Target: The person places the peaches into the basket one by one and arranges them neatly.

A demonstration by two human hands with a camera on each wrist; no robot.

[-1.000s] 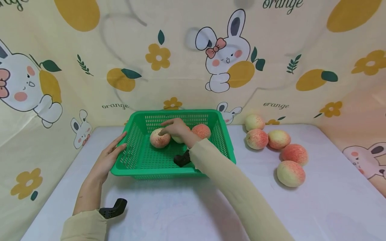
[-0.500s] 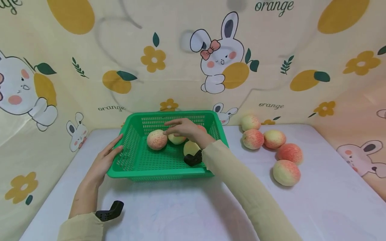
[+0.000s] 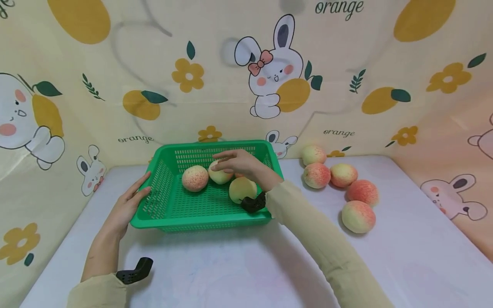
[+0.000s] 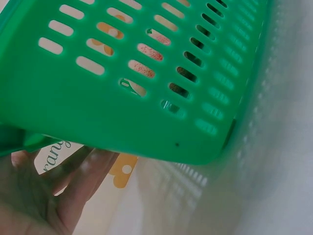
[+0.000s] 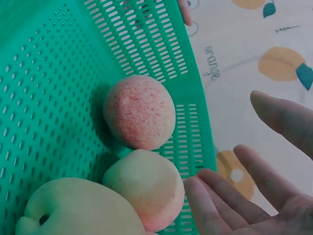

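Observation:
In the head view my left hand (image 3: pixel 125 209) rests against the left rim of a green plastic basket (image 3: pixel 181 221), fingers extended. The left wrist view shows those fingers (image 4: pixel 90 171) under the rim, by the outer wall. My right hand (image 3: pixel 244 164) is over the basket's back right part, fingers spread and holding nothing. A pink-speckled peach (image 3: pixel 194 178) lies left of it, and a pale peach (image 3: pixel 219 176) sits partly behind its fingertips. Nearer the front is a yellowish peach (image 3: pixel 242 188), overlapped by the wrist camera. Another reddish one is mostly hidden behind the right hand.
Several peaches lie on the white table (image 3: pixel 231 265) right of the basket: a pale one (image 3: pixel 313 155) at the back, two reddish-yellow ones, a red one (image 3: pixel 363 192) and a pale pink one (image 3: pixel 358 217) nearest me. A patterned cloth (image 3: pixel 215 85) hangs close behind.
My right hand has come off the peaches and opened, drawing slightly back and right, which uncovers the yellowish peach. The head view has shifted slightly right. The left hand stays at the rim.

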